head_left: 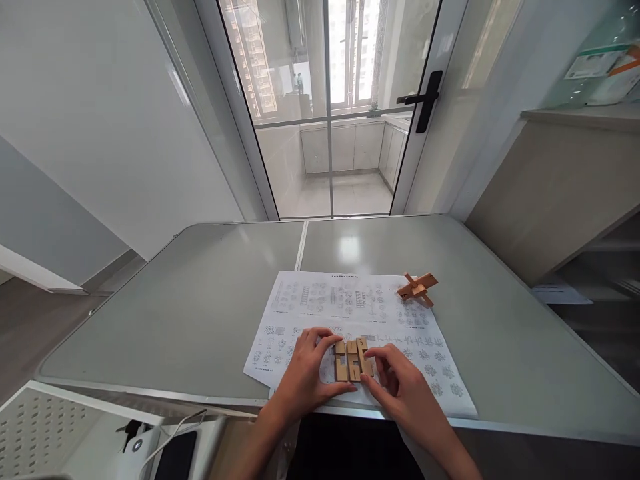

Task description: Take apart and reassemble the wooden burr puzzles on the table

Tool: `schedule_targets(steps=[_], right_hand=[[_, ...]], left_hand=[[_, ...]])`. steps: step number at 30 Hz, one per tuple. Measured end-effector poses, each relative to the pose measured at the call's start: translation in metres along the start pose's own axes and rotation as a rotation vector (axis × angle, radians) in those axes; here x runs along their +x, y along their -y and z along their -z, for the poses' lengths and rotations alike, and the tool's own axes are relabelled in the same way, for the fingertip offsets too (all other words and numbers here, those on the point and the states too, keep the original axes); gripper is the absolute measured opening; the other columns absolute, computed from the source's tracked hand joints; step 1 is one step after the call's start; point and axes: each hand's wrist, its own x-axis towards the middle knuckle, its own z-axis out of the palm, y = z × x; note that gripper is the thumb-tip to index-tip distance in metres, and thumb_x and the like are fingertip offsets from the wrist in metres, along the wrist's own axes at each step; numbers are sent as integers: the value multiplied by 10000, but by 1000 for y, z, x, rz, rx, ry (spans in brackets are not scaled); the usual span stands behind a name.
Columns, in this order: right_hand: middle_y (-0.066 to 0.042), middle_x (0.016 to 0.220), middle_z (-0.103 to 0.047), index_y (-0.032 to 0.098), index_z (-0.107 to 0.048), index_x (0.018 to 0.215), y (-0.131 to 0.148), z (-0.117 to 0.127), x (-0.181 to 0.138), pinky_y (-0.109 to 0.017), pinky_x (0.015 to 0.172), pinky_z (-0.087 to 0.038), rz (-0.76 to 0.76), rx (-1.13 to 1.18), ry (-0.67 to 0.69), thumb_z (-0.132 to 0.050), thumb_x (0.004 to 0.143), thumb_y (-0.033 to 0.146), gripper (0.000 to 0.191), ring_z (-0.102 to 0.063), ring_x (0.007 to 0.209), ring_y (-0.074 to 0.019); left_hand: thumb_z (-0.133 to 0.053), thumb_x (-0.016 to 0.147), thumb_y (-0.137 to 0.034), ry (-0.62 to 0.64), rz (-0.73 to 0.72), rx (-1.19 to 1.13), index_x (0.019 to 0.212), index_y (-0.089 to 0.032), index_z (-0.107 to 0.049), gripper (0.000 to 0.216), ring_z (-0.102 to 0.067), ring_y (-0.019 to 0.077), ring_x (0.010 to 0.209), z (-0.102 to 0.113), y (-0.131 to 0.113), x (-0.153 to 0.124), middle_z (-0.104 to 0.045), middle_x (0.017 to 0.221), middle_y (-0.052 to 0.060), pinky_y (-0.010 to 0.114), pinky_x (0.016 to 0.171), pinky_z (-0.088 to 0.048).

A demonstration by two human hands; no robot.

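Three notched, pale-brown wooden blocks lie side by side on a white paper sheet printed with small line diagrams point(450, 393), near the front edge of a grey-topped table with a light rim point(150, 320).

Left-hand block point(341, 371) and middle block point(353, 367) stand roughly parallel; right-hand block point(363, 345) is slightly askew. Cutouts are visible from above, so the flat layout probably serves to compare the notches. Dark marks on the wood: too small to read.

Left hand point(304, 373): index finger at the far end of the left-hand block, thumb along the near end of the row. This looks like a fence to keep the row together; whether it presses or only rests, cannot tell. Right hand point(407, 383): thumb and index finger closed on the right-hand block, seemingly to control its angle. Hands are apart, one on each side of the row.

A reddish-brown wooden piece of crossed, interlocked sticks point(417, 288) sits on the sheet's far right corner, well apart from both hands; the spot leaves most diagrams uncovered and likely weighs the corner down. A dark, flat phone-like slab point(176, 457) lies below the table edge at lower left, clear of the work area.
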Motion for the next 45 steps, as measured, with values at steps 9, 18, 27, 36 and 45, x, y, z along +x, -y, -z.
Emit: schedule_targets(steps=[9, 18, 27, 36, 45], right_hand=[[-26, 922, -617, 255, -667, 1115, -2, -4, 3, -308, 665, -527, 21, -19, -56, -584, 1008, 357, 169, -596, 706, -181], [-52, 991, -626, 248, -658, 1117, 0, -4, 3, -325, 665, -548, 0, -9, -91, -560, 1000, 313, 167, -629, 734, -192], [-78, 1092, -630, 240, -660, 1124, 2, -6, 3, -345, 681, -574, 10, 0, -142, -548, 998, 299, 179, -662, 736, -188], [-85, 1139, -642, 247, -631, 1140, -3, -7, 6, -361, 697, -580, -4, -11, -192, -535, 998, 306, 181, -668, 740, -195], [-88, 1043, -720, 235, -678, 1136, -2, 0, 7, -348, 690, -568, -44, 71, -207, -565, 1002, 445, 274, -673, 770, -219]], left_hand=[[-906, 752, -276, -4, 126, -201, 1302, -310, -595, 633, -650, 254, 1052, 17, -1, -3, -656, 1232, 54, 432, 993, -541], [-883, 771, -270, 15, 158, -239, 1391, -338, -582, 692, -667, 250, 1073, 20, 0, -5, -693, 1205, 42, 417, 992, -547], [-907, 757, -293, -55, 42, -38, 1378, -340, -600, 694, -552, 353, 1364, 11, 1, -4, -612, 1465, 86, 580, 1140, -481], [-842, 815, -355, -87, 12, 141, 1518, -297, -460, 802, -421, 378, 1467, 7, 4, -3, -491, 1570, 122, 598, 1194, -416], [-973, 636, -464, -14, -94, 155, 1469, -324, -513, 962, -336, 438, 1504, -1, -11, 1, -403, 1628, 141, 663, 1182, -398]])
